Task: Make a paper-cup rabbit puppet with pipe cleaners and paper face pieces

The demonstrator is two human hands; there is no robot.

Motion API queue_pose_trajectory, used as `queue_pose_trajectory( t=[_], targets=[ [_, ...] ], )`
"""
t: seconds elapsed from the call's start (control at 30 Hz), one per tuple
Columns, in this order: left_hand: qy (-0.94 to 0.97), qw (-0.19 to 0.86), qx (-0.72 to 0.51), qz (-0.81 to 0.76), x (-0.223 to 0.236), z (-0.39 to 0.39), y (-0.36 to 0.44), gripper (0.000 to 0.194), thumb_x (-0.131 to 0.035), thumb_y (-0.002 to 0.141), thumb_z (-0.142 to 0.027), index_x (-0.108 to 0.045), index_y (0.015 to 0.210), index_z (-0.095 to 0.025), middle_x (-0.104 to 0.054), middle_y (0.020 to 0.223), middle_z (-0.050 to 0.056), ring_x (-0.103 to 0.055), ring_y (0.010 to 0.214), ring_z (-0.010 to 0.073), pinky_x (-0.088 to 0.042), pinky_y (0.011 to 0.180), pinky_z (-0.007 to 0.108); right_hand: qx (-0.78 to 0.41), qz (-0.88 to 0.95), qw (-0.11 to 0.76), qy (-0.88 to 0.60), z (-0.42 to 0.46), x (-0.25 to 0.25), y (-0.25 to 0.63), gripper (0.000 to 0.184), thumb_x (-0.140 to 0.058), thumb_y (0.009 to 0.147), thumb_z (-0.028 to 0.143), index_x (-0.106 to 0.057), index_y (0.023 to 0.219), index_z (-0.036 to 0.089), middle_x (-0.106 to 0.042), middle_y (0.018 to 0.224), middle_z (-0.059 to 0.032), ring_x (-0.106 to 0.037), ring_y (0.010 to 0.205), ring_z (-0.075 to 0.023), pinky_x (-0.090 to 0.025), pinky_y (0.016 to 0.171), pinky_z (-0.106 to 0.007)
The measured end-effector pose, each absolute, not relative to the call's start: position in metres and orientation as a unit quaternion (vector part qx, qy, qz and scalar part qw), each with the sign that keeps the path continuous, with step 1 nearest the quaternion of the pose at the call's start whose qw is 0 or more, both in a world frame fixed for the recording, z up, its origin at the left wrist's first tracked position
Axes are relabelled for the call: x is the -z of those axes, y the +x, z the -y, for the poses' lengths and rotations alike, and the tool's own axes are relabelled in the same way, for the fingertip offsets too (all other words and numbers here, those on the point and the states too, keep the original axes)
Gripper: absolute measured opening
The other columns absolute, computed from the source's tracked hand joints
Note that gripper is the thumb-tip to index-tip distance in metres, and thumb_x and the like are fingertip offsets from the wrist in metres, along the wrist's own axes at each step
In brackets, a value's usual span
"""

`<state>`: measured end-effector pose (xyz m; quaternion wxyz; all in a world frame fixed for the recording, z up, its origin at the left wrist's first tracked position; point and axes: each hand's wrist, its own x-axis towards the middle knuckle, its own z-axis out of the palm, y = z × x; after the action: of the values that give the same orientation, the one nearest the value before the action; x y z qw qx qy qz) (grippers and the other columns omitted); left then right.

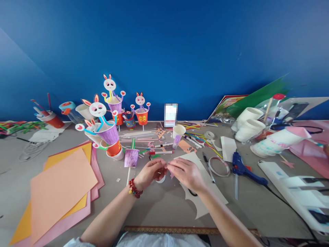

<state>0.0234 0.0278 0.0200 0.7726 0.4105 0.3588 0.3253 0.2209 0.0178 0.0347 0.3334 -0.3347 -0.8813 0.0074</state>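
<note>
Both hands meet over the middle of the table, fingertips pinched together. My left hand (155,169), with a red bead bracelet (135,188) at its wrist, and my right hand (187,171) close on something small and pale that I cannot make out. Under the left fingers lies a white paper disc (161,179), partly hidden. White paper (205,192) with curved cut-outs lies beneath my right forearm; a dark loop, perhaps a scissors handle, shows beside the wrist. Left of the hands is a purple-coloured paper cup (131,158) on a white stick, with a green strip at its top.
Coloured paper sheets (61,188) are stacked at left. Paper-cup rabbits (106,132) stand at back left. A blue glue gun (246,171), a tape roll (219,166) and a white power strip (288,192) lie at right. Pens and scraps litter the back, before a blue wall (164,51).
</note>
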Motion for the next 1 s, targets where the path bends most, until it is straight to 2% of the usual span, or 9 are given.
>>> queue_pose_trajectory(
  t=[0.13, 0.23, 0.33, 0.47, 0.53, 0.63, 0.73, 0.87, 1.0],
  targets=[
    [0.447, 0.741, -0.351, -0.358, -0.016, -0.029, 0.025, 0.029, -0.067, 0.082, -0.041, -0.053, 0.076, -0.016, -0.052, 0.06, -0.004, -0.04, 0.044, 0.0042, -0.022, 0.043, 0.019, -0.047, 0.875, 0.349, -0.333, -0.016, -0.028, 0.221, 0.022, -0.049, 0.095, 0.012, -0.067, 0.104, 0.023, -0.074, 0.095, -0.0063, -0.067, 0.086, -0.0199, -0.054, 0.079, -0.032],
    [0.477, 0.694, -0.373, -0.389, -0.014, -0.03, 0.027, 0.031, -0.066, 0.082, -0.042, -0.053, 0.074, -0.016, -0.05, 0.056, -0.005, -0.04, 0.044, 0.0045, -0.025, 0.042, 0.018, -0.187, 0.807, 0.388, -0.405, -0.017, -0.021, 0.22, 0.021, -0.049, 0.095, 0.018, -0.063, 0.109, 0.023, -0.072, 0.095, -0.0067, -0.068, 0.079, -0.0183, -0.056, 0.07, -0.03],
    [0.491, 0.665, -0.38, -0.415, -0.012, -0.03, 0.029, 0.032, -0.066, 0.082, -0.044, -0.053, 0.074, -0.016, -0.049, 0.055, -0.006, -0.04, 0.043, 0.005, -0.028, 0.043, 0.018, -0.347, 0.704, 0.4, -0.474, -0.019, -0.018, 0.217, 0.013, -0.054, 0.095, 0.03, -0.061, 0.101, 0.022, -0.069, 0.085, -0.004, -0.066, 0.066, -0.0152, -0.053, 0.057, -0.024],
    [0.529, 0.635, -0.378, -0.418, -0.009, -0.029, 0.03, 0.031, -0.063, 0.084, -0.044, -0.054, 0.075, -0.016, -0.048, 0.053, -0.006, -0.042, 0.044, 0.0067, -0.033, 0.044, 0.018, -0.444, 0.659, 0.373, -0.478, -0.023, -0.017, 0.211, 0.018, -0.058, 0.092, 0.038, -0.058, 0.084, 0.021, -0.06, 0.071, 0.0015, -0.059, 0.056, -0.0121, -0.047, 0.05, -0.021],
    [0.574, 0.599, -0.363, -0.425, -0.006, -0.029, 0.029, 0.029, -0.057, 0.088, -0.043, -0.055, 0.077, -0.016, -0.049, 0.053, -0.005, -0.044, 0.045, 0.0079, -0.035, 0.045, 0.019, -0.461, 0.655, 0.364, -0.475, -0.025, -0.015, 0.209, 0.02, -0.057, 0.092, 0.037, -0.056, 0.079, 0.021, -0.056, 0.067, 0.0034, -0.055, 0.053, -0.0107, -0.044, 0.048, -0.02],
    [0.673, 0.477, -0.328, -0.46, -0.002, -0.032, 0.026, 0.027, -0.048, 0.093, -0.038, -0.057, 0.08, -0.016, -0.053, 0.056, -0.003, -0.05, 0.048, 0.0101, -0.039, 0.047, 0.02, -0.456, 0.649, 0.357, -0.493, -0.029, -0.01, 0.209, 0.023, -0.058, 0.09, 0.037, -0.055, 0.075, 0.02, -0.054, 0.063, 0.0041, -0.054, 0.054, -0.0111, -0.041, 0.05, -0.021],
    [0.72, 0.375, -0.319, -0.489, -0.001, -0.036, 0.022, 0.019, -0.052, 0.091, -0.029, -0.062, 0.081, -0.016, -0.06, 0.069, 0.001, -0.055, 0.059, 0.0125, -0.041, 0.056, 0.022, -0.455, 0.634, 0.353, -0.516, -0.033, -0.004, 0.211, 0.027, -0.061, 0.088, 0.041, -0.055, 0.072, 0.02, -0.059, 0.063, 0.0028, -0.055, 0.055, -0.0125, -0.041, 0.052, -0.022],
    [0.75, 0.309, -0.301, -0.501, 0.003, -0.039, 0.02, 0.014, -0.055, 0.088, -0.021, -0.068, 0.083, -0.018, -0.066, 0.083, 0.005, -0.06, 0.074, 0.0173, -0.043, 0.068, 0.027, -0.435, 0.639, 0.345, -0.532, -0.035, 0.001, 0.214, 0.028, -0.061, 0.088, 0.041, -0.053, 0.069, 0.021, -0.06, 0.06, 0.0035, -0.058, 0.054, -0.0134, -0.041, 0.054, -0.023],
    [0.764, 0.279, -0.28, -0.509, 0.008, -0.038, 0.021, 0.016, -0.054, 0.088, -0.021, -0.07, 0.088, -0.019, -0.067, 0.092, 0.009, -0.062, 0.08, 0.0209, -0.044, 0.07, 0.029, -0.421, 0.651, 0.33, -0.538, -0.034, 0.003, 0.216, 0.029, -0.06, 0.089, 0.041, -0.052, 0.069, 0.021, -0.058, 0.058, 0.0047, -0.057, 0.053, -0.0133, -0.039, 0.054, -0.023]
  ],
)
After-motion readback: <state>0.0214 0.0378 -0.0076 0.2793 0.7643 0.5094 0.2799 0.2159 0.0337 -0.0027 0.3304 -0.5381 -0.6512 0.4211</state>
